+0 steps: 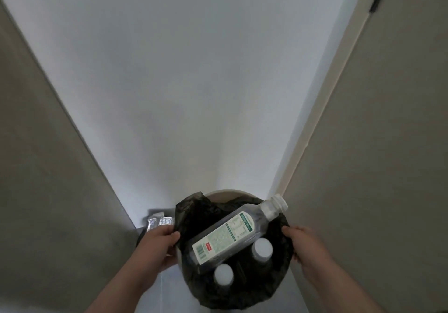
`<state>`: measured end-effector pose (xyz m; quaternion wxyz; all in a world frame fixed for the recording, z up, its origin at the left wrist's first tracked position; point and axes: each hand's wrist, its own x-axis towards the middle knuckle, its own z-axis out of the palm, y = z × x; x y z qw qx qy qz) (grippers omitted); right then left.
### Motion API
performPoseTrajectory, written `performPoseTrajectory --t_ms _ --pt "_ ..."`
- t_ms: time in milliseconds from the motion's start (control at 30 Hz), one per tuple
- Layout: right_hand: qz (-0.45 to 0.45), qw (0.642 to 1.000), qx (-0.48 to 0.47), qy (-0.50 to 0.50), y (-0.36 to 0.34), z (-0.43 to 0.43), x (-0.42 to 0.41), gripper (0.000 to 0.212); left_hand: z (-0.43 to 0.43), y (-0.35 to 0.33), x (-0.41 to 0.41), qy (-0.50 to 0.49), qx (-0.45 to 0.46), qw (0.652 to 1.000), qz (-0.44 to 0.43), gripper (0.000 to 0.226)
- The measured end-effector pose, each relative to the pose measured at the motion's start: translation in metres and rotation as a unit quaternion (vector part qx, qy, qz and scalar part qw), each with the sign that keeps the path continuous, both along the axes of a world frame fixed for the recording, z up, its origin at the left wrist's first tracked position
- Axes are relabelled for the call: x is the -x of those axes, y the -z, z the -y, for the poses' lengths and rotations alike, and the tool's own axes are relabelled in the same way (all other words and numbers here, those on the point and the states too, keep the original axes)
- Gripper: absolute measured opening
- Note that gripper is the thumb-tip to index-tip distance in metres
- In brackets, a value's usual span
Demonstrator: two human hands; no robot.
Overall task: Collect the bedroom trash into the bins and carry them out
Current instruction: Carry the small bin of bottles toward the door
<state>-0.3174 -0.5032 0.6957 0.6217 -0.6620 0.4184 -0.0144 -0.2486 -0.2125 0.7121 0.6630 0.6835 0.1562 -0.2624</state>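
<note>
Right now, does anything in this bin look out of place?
Yes. The big clear bottle lies slantwise across the bin, its open neck poking past the rim, so it might slip out.

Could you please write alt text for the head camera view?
The left hand and right hand grip a round bin lined with a black bag before a white wall. A clear labelled bottle lies slanted across its top, above two white-capped bottles standing inside.
</note>
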Motion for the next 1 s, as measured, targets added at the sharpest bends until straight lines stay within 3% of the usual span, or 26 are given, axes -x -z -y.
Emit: performPoseTrajectory --t_ms 267,500,1000 --pt "-0.079 0.996 -0.045 -0.022 0.064 0.029 -0.134 0.01 0.03 0.057 -0.123 -0.018 -0.027 0.999 -0.039 0.022" --pt "-0.133 0.988 -0.033 -0.068 0.142 0.049 -0.227 0.016 0.054 0.138 -0.209 -0.022 -0.068 0.993 -0.091 0.016" --pt "-0.237 0.96 -0.009 -0.152 0.467 0.1 -0.352 0.019 0.108 0.46 -0.301 -0.079 -0.142 0.967 -0.194 0.022"
